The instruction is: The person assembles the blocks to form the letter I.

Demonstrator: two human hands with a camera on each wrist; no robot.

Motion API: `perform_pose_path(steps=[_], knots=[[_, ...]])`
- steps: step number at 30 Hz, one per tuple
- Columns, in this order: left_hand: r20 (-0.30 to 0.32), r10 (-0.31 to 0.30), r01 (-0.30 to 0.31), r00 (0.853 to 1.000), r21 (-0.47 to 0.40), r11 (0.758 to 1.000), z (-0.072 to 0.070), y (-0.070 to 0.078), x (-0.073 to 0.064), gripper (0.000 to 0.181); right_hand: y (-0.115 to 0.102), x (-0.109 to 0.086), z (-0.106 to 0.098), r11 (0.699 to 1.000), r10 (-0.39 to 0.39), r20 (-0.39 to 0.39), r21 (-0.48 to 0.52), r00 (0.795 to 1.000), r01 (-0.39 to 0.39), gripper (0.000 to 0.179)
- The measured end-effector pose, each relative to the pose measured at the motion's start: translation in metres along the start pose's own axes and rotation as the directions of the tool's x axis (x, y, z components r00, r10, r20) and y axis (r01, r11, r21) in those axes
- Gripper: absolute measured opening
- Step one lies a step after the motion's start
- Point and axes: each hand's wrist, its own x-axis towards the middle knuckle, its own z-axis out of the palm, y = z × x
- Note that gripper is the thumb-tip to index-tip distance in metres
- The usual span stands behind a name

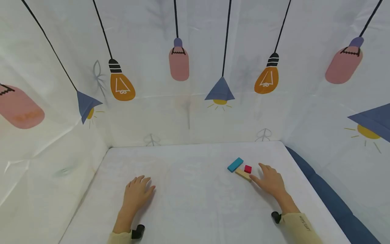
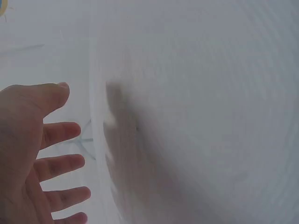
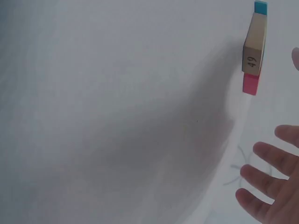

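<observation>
At the back right of the table lie three small blocks: a long blue block [image 1: 235, 164], a small red block [image 1: 248, 169] and a long natural-wood block [image 1: 243, 175]. In the right wrist view the wooden block [image 3: 253, 46] shows "49" on its end, with the red block [image 3: 251, 84] below it and a bit of blue above. My right hand [image 1: 269, 181] hovers just right of them, thumb close to the wooden block's near end, fingers spread and holding nothing. On the table's left side, my left hand [image 1: 136, 195] is over the surface with fingers apart and nothing in it.
The white table [image 1: 182, 203] meets a white cloth wall [image 1: 195, 118] printed with hanging lamps along its back. A dark blue padded edge [image 1: 329, 189] runs along the right side. Black wrist cameras [image 1: 138, 231] sit at both sleeves.
</observation>
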Motion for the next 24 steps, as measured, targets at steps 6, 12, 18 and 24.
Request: perform_pose_path(steps=[6, 12, 18, 24], knots=[[0.019, -0.015, 0.015, 1.000, -0.047, 0.999, -0.002, 0.008, -0.001, 0.040, -0.011, 0.011, 0.008, 0.999, 0.032, 0.037, 0.036, 0.999, -0.033, 0.092], [0.062, -0.008, 0.014, 0.998, -0.103, 0.995, -0.002, 0.021, 0.001, 0.037, -0.020, 0.019, 0.011, 0.995, 0.040, 0.033, 0.095, 0.999, -0.043, 0.096], [0.040, 0.013, -0.008, 0.999, -0.131, 0.991, 0.002, 0.031, 0.001, 0.034, -0.029, 0.026, 0.017, 0.989, 0.048, 0.023, 0.141, 0.999, -0.051, 0.098], [0.025, 0.031, -0.026, 0.999, -0.189, 0.982, 0.008, 0.038, -0.001, 0.030, -0.033, 0.032, 0.023, 0.985, 0.061, 0.056, 0.160, 0.997, -0.069, 0.102]])
